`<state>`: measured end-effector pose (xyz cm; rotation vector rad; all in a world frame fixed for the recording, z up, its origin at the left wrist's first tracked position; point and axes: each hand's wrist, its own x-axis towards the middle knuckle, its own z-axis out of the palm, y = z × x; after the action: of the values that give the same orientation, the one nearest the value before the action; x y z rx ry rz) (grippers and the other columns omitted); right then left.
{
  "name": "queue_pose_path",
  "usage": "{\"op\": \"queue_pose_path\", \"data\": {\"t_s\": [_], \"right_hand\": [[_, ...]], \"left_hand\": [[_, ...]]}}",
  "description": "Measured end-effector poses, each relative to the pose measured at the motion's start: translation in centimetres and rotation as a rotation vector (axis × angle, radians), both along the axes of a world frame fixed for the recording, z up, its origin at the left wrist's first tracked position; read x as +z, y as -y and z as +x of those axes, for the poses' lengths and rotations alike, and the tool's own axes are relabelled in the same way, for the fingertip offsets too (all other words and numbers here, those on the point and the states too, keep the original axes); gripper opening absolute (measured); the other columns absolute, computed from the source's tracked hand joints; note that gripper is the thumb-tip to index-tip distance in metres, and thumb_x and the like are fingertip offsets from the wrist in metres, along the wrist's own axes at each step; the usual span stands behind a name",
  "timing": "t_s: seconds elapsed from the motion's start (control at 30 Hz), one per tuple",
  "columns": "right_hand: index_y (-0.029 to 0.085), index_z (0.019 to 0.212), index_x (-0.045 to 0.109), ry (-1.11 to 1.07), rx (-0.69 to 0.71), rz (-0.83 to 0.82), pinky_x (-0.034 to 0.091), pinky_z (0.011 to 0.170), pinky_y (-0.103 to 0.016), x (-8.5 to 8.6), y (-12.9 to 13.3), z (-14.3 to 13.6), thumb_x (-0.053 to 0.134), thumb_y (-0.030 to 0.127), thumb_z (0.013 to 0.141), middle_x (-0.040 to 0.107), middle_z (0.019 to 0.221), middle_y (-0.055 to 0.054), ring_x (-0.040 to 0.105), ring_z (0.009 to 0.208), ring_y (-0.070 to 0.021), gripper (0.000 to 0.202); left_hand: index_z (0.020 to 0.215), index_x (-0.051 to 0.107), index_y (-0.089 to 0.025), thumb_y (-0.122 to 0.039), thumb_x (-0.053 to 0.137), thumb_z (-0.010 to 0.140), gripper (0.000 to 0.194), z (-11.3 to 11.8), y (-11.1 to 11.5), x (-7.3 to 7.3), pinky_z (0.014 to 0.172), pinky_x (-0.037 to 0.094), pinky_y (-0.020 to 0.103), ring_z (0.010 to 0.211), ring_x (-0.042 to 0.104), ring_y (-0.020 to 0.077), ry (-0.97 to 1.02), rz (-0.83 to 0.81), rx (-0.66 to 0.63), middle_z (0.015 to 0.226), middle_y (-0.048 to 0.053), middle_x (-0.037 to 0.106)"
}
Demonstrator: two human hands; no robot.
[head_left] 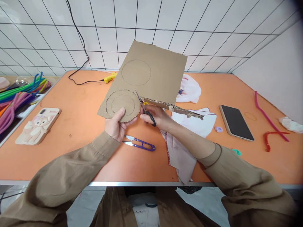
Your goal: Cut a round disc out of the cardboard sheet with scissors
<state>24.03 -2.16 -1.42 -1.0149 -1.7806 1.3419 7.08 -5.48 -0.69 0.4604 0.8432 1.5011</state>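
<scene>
My left hand [118,123] pinches a round piece of cardboard [129,99], thumb on top and fingers underneath. Its edge looks cut and rough, and a smaller circle is drawn inside it. Behind it stands a larger cardboard sheet [163,72] with a pencilled circle; whether the two are still joined I cannot tell. In my right hand [157,116] is a pair of scissors [149,115] with black handles, blades pointing up at the disc's right edge. A ragged strip of cardboard [184,111] sticks out to the right above my right wrist.
Purple thread snips [142,145] lie near the front, beside a white cloth [182,154]. A yellow glue gun [110,77] with a cord is behind. Phones lie left [38,126] and right [236,123]. Pipe cleaners [16,107] are heaped at left; a plastic bag [191,90] sits behind.
</scene>
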Motion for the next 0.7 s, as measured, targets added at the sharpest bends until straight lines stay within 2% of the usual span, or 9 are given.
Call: {"op": "queue_pose_path", "data": {"t_s": [0.4,0.57,0.7], "right_hand": [[0.02,0.07,0.052,0.102,-0.1,0.068,0.022,0.047,-0.023,-0.4,-0.04,-0.21,0.069,0.046,0.073,0.032,0.052,0.008,0.03,0.049,-0.009,0.031],[0.02,0.07,0.052,0.074,-0.096,0.017,0.022,0.046,-0.023,-0.36,0.04,-0.35,0.07,0.049,0.071,0.035,0.049,0.008,0.031,0.047,-0.0089,0.034],[0.02,0.068,0.052,0.088,-0.104,0.04,0.022,0.047,-0.023,-0.23,0.05,-0.36,0.068,0.047,0.073,0.035,0.049,0.008,0.031,0.047,-0.0083,0.033]], "left_hand": [[0.129,0.056,-0.025,-0.008,0.067,0.078,0.055,-0.02,0.04,0.33,0.072,0.064,0.034,0.084,0.074,0.0215,-0.009,0.007,0.015,0.113,0.006,0.074],[0.128,0.056,-0.024,-0.008,0.067,0.078,0.054,0.03,0.05,0.45,0.074,0.064,0.034,0.085,0.074,0.022,-0.006,0.001,0.018,0.11,0.006,0.075],[0.127,0.057,-0.024,-0.006,0.066,0.078,0.052,0.13,0.1,0.53,0.074,0.064,0.035,0.086,0.074,0.0231,-0.009,-0.007,0.028,0.108,0.006,0.075]]}}
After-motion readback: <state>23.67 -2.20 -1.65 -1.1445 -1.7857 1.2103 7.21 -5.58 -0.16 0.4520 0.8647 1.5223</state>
